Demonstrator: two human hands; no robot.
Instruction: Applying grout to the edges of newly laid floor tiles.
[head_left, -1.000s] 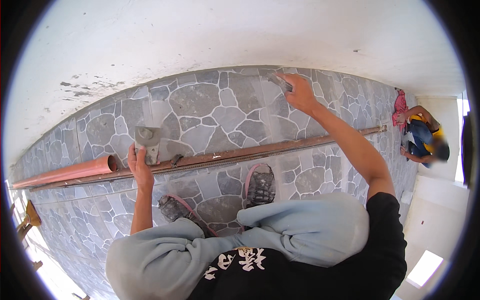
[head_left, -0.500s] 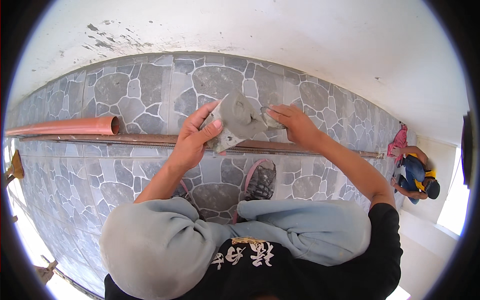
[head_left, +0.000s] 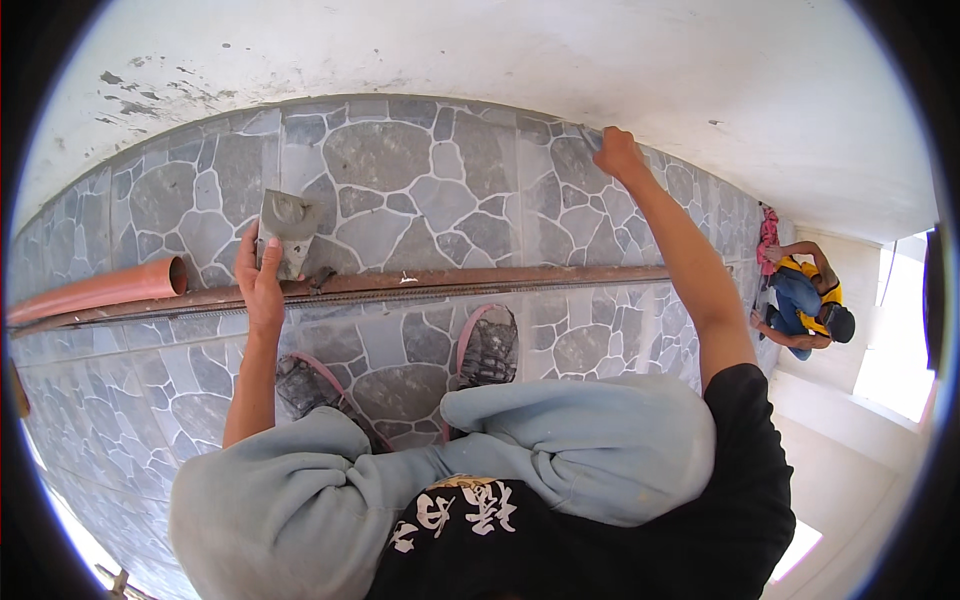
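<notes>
My left hand (head_left: 260, 275) grips a small board (head_left: 292, 258) by its edge, thumb on top. A lump of wet grey mortar (head_left: 290, 212) lies on the board, held above the floor near the end of the orange pipe. Far forward and to the right, my right hand (head_left: 622, 155) is closed on a small flat-bladed tool (head_left: 590, 138), most of it hidden by the fingers. The tool is at the seam where the stone-patterned floor meets the white wall.
An orange pipe (head_left: 100, 290) and a long rusty bar (head_left: 450, 280) lie across the floor (head_left: 400, 215). The white wall (head_left: 450, 50) rises ahead, scuffed at left. My shoes (head_left: 487, 345) are behind the bar. A person (head_left: 810, 295) crouches at far right with a pink cloth (head_left: 768, 238).
My hands have moved apart. The left has carried the board of mortar left and lower; the right has taken the tool from the mortar out to the wall's base.
</notes>
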